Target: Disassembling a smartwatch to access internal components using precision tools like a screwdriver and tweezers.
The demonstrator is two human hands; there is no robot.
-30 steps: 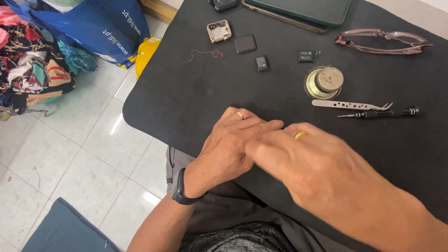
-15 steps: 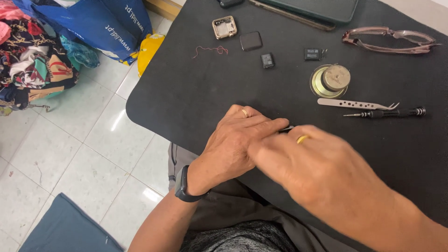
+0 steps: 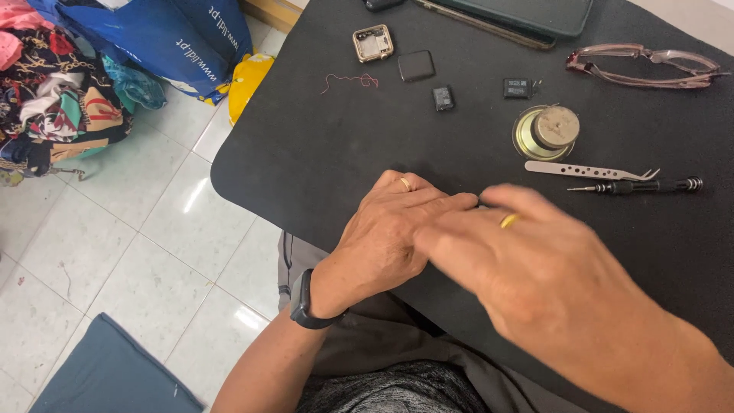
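Observation:
My left hand (image 3: 386, 229) rests on the black table mat (image 3: 321, 153), fingers pressed together and pointing right. It wears a gold ring and a black wristband (image 3: 300, 300). A tiny dark part (image 3: 479, 203) shows at its fingertips, mostly hidden. My right hand (image 3: 535, 264), blurred and also with a gold ring, lies over the left fingertips, its fingers meeting them. What it holds, if anything, is hidden. Beyond the hands lie steel tweezers (image 3: 589, 171) and a thin black screwdriver (image 3: 638, 186).
A round brass-and-grey disc (image 3: 546, 131), two small black parts (image 3: 443, 98), a black square screen (image 3: 416, 66), a gold watch case (image 3: 372, 43), a red thread (image 3: 350, 79), pink glasses (image 3: 642, 65) and a dark phone (image 3: 527, 15) lie farther back. Bags and clothes (image 3: 76, 92) sit on the floor, left.
My right hand has shifted slightly over the left fingertips and is blurred with motion. The left hand stays in place on the mat.

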